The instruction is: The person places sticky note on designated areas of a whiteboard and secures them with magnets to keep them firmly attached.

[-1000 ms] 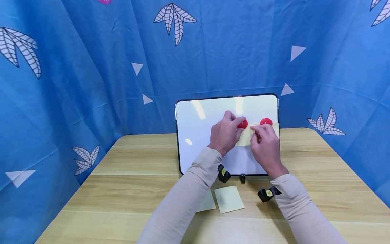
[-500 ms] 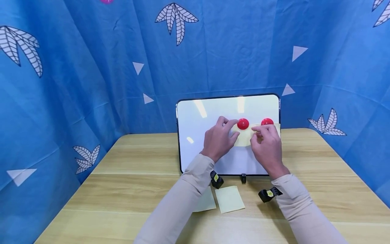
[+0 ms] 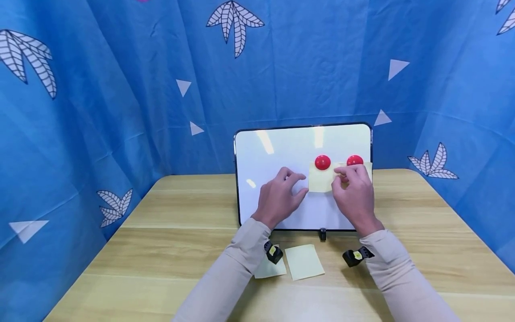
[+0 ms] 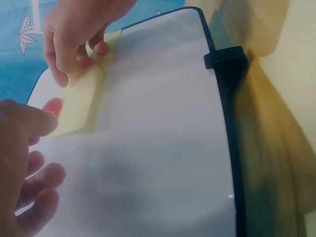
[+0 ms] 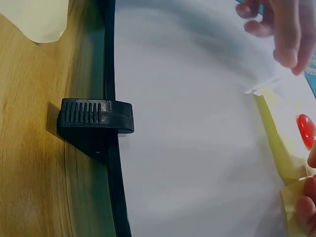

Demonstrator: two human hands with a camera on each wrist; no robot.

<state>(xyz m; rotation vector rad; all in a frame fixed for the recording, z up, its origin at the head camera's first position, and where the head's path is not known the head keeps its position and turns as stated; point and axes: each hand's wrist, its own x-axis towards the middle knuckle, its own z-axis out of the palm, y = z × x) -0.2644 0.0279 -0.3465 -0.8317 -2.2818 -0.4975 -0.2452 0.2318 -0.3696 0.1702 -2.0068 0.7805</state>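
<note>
A whiteboard (image 3: 265, 156) stands upright on the table. Two yellow sticky notes are on its right half, the left sticky note (image 3: 320, 182) and the right sticky note (image 3: 368, 168), which is mostly covered by my right hand (image 3: 355, 197). A round red magnet (image 3: 322, 162) sits at the top of the left note; another red magnet (image 3: 355, 160) is above my right hand. My right thumb and fingertips pinch the left note near its right edge. Fingers spread and slightly bent, my left hand (image 3: 278, 197) hovers left of that note and holds nothing.
On the wooden table (image 3: 181, 250) before the board lie two more pale notes, one loose note (image 3: 304, 262) and another note (image 3: 275, 268) partly behind the left wrist. A black clip foot (image 5: 94, 118) grips the board's lower edge. Blue curtains surround the table.
My left hand has let go of the left red magnet and drawn back down and to the left. The magnet stays on the note. My right hand has kept its place.
</note>
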